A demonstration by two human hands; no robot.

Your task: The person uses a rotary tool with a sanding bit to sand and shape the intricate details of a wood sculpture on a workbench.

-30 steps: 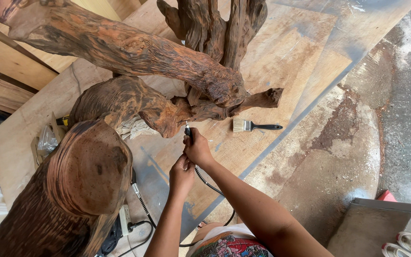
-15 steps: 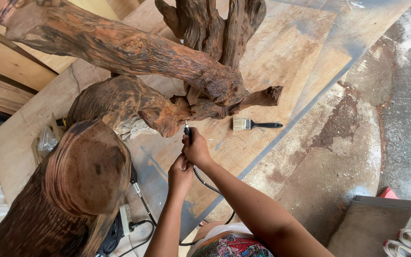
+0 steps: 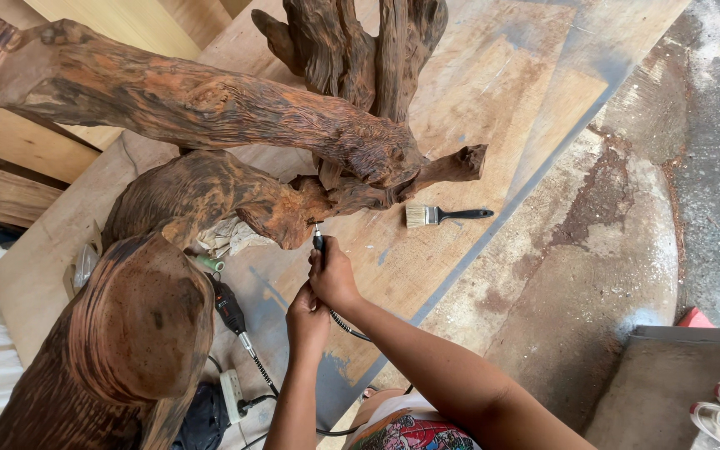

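Under driftwood sculpture (image 3: 235, 133), both hands, right hand (image 3: 335, 279) & left hand (image 3: 307, 319), grip rotary tool (image 3: 319, 243).

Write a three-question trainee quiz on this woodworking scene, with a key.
1. True or false: the paintbrush lies on the plywood sheet, untouched by either hand.
2. What does the right hand hold against the gnarled root wood? A) a hammer B) a slim rotary handpiece C) a saw
3. Fill in: the left hand sits just ___ the right hand, nearer the person.

Key: 1 true; 2 B; 3 below.
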